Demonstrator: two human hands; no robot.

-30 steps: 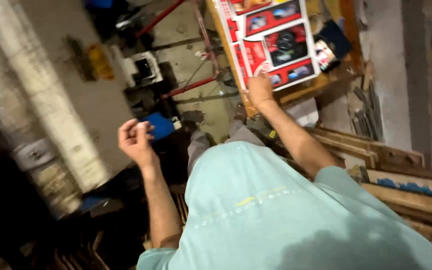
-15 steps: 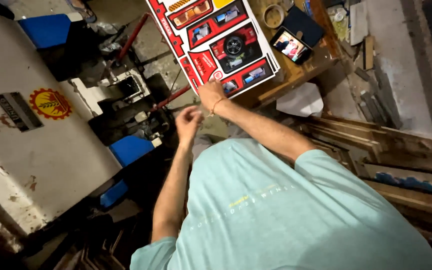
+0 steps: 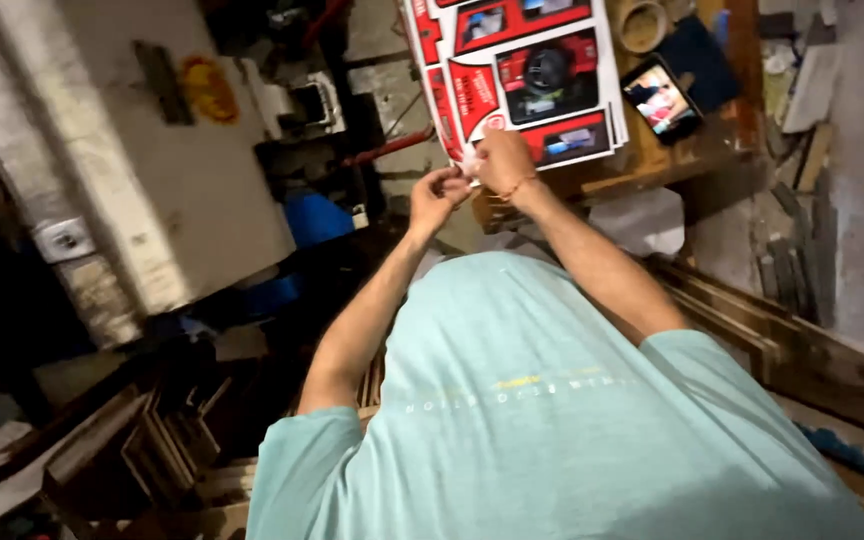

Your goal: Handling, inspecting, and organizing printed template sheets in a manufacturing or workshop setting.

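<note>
A stack of red and white printed card sheets (image 3: 532, 70) lies on a wooden bench (image 3: 672, 165) ahead of me. My right hand (image 3: 500, 160) grips the near corner of the top sheet. My left hand (image 3: 436, 195) has come up beside it, fingers pinched at the same corner, touching the sheet's edge. Both forearms reach out over my light green shirt.
A phone with a lit screen (image 3: 660, 98) and a roll of tape (image 3: 644, 24) lie on the bench right of the sheets. A large grey machine (image 3: 172, 170) stands at left, with a blue part (image 3: 317, 215) below. Wooden boards (image 3: 782, 330) are stacked at right.
My left hand has swung from out at the left across to the sheet corner, joining my right hand. The view has tilted, bringing the sheets closer to centre.
</note>
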